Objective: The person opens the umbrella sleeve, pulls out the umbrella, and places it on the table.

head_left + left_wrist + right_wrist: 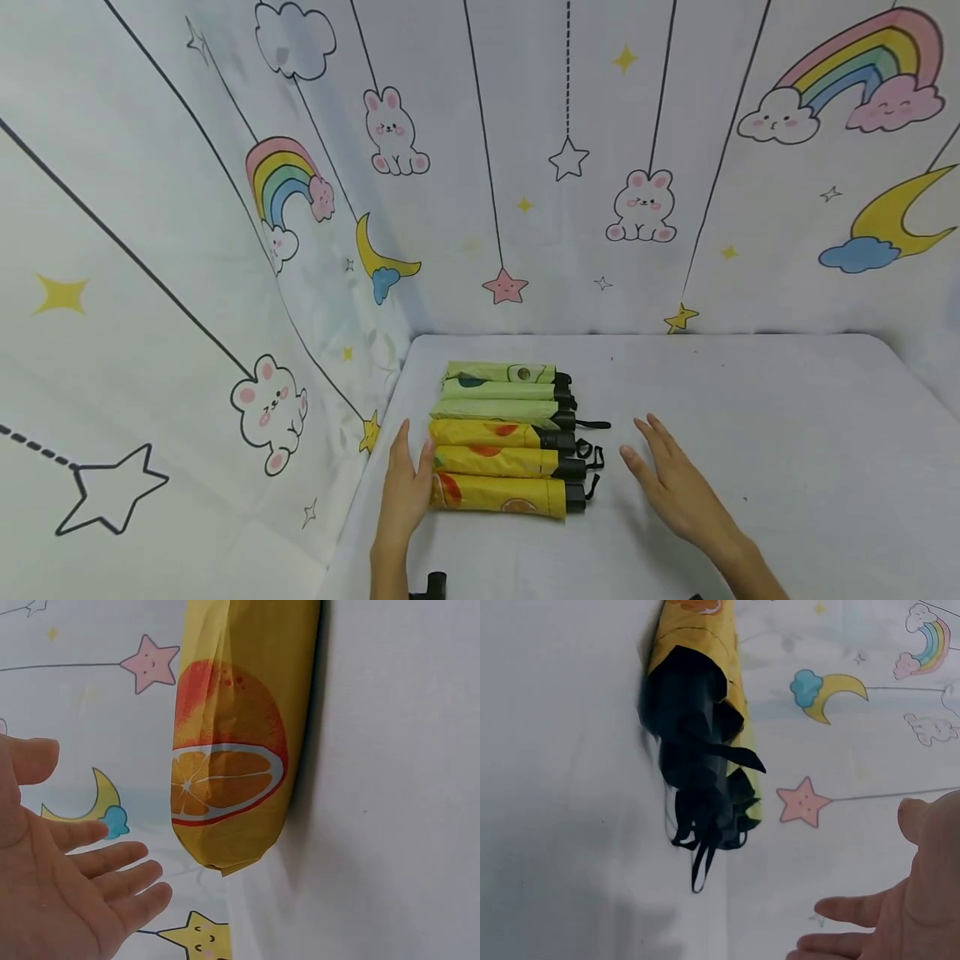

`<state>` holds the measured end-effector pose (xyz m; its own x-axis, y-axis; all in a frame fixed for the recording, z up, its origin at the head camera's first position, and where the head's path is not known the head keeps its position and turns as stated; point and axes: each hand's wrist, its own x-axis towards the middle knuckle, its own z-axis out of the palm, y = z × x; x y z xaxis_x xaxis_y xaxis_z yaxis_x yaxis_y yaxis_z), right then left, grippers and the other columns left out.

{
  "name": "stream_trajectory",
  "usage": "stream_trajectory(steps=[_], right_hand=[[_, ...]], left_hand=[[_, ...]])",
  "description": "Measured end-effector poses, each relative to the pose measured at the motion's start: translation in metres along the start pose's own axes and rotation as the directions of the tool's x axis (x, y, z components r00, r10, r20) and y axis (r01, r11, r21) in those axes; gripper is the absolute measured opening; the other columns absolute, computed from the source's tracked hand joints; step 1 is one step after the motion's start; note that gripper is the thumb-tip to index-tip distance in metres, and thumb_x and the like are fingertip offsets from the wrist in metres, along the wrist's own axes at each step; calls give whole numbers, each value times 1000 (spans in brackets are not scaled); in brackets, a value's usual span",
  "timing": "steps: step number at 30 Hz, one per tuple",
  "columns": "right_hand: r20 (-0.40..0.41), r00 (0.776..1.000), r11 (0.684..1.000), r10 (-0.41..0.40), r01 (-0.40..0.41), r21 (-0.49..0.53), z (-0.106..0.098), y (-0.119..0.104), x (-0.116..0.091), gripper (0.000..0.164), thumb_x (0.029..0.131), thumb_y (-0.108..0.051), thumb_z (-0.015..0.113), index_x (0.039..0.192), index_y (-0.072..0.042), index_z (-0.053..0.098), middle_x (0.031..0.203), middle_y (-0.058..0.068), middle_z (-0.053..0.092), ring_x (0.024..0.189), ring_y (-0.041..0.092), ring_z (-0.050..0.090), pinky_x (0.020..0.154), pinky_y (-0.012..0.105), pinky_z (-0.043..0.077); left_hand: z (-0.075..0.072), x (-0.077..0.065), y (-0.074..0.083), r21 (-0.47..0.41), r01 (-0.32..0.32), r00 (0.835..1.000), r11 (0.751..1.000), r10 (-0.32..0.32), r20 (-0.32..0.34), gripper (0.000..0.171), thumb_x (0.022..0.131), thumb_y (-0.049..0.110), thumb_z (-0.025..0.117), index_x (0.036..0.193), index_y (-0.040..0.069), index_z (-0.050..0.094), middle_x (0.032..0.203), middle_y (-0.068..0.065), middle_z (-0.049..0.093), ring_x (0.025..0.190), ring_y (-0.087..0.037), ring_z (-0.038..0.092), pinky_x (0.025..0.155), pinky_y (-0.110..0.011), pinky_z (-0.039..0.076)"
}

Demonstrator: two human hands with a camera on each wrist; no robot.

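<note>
Folded umbrellas in fabric sleeves lie side by side on the white table in the head view. Three yellow umbrellas [498, 493] with orange-fruit prints are nearest me; three light green umbrellas [495, 409], avocado-printed, lie behind them. Their black handles [575, 497] and wrist straps point right. At the sleeves' left ends is my left hand [408, 487], fingers extended. The left wrist view shows a yellow umbrella [232, 735] beside that hand [67, 877], with a gap between them. My right hand [678, 487] hovers right of the handles, fingers spread, holding nothing.
A white table [787, 433] stretches to the right of the umbrellas. Behind it and on the left hangs a white cloth [465, 192] printed with rabbits, stars and rainbows. A small black object [436, 585] shows at the bottom edge, by my left wrist.
</note>
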<state>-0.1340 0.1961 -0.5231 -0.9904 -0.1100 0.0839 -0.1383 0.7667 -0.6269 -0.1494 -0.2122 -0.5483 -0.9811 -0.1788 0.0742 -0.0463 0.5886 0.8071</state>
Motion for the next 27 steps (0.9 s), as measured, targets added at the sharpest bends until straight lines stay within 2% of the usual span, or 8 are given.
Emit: stream_trajectory(steps=[9,20,23,27], right_hand=[[11,1000,999,27,-27,36,7,-4,-3,73,110,-58,38,163,-8,32,171,21,20,146,55,33,107,78,32],[35,998,997,48,-50,63,20,-9,-5,74,109,-59,38,160,-5,38,168,24,25,147,55,32,110,78,29],[36,998,997,43,-46,69,24,-9,-6,73,110,-58,39,158,-3,41,167,25,28,147,55,32,111,77,29],[46,998,997,49,-51,55,27,-10,-6,75,109,-61,37,155,-3,45,165,26,32,146,54,36,111,76,32]], left_hand=[[6,-4,-3,-41,31,999,999,-32,-16,72,111,47,47,166,9,22,169,-20,25,155,-43,23,123,-64,23],[11,-12,-8,-123,53,997,991,-60,-54,67,110,43,51,163,7,29,166,-18,36,152,-40,34,119,-62,32],[13,-14,-11,-145,70,995,987,-80,-60,68,110,43,52,162,6,29,165,-19,36,152,-41,35,119,-62,33],[14,-16,-13,-183,90,993,979,-103,-61,73,108,50,52,162,6,30,165,-18,36,151,-40,36,120,-59,32]])
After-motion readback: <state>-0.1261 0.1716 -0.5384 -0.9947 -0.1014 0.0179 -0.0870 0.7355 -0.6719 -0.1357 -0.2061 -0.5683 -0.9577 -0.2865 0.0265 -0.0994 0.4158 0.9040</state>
